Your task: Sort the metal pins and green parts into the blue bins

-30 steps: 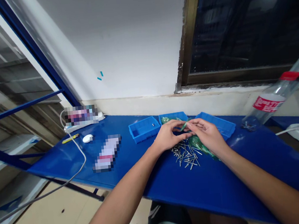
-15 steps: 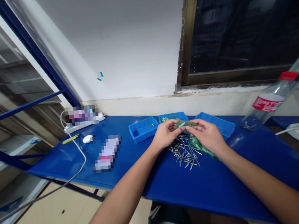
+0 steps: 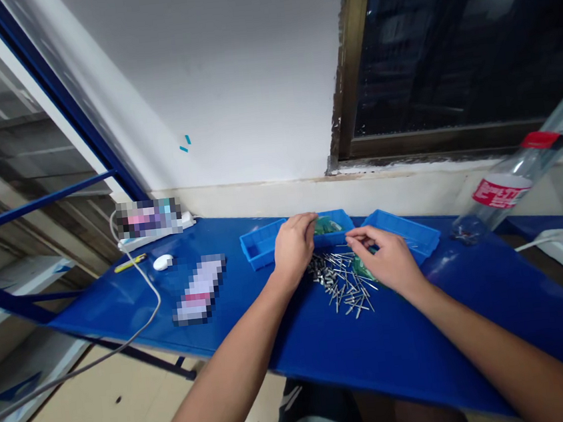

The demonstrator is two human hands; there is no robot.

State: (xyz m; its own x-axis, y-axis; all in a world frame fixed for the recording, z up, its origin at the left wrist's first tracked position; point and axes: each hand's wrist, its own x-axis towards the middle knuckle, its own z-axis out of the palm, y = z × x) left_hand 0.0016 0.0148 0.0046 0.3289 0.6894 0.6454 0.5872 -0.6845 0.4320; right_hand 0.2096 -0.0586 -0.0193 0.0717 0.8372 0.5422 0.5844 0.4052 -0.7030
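Observation:
A pile of thin metal pins (image 3: 353, 291) and short metal pieces (image 3: 322, 270) lies on the blue table. My left hand (image 3: 294, 246) is at the front left edge of the middle blue bin (image 3: 333, 238), its fingers bent and pressed together. Green plastic bags (image 3: 328, 224) lie in that bin, close to those fingertips. My right hand (image 3: 386, 253) hovers over the right side of the pile, thumb and fingertips pinched together. Whether either hand holds something small is hidden. Another green plastic piece (image 3: 364, 267) lies partly under my right hand.
Blue bins stand at left (image 3: 260, 245) and right (image 3: 407, 228). A clear bottle with a red cap (image 3: 503, 191) leans at the right. A yellow cutter (image 3: 130, 263), a white rounded object (image 3: 163, 262), a cable (image 3: 151, 282) and a blurred-out flat item (image 3: 200, 290) are on the left.
My hands have moved apart: they held a green plastic bag between them over the pile. The left has gone left, and the bag is no longer between them.

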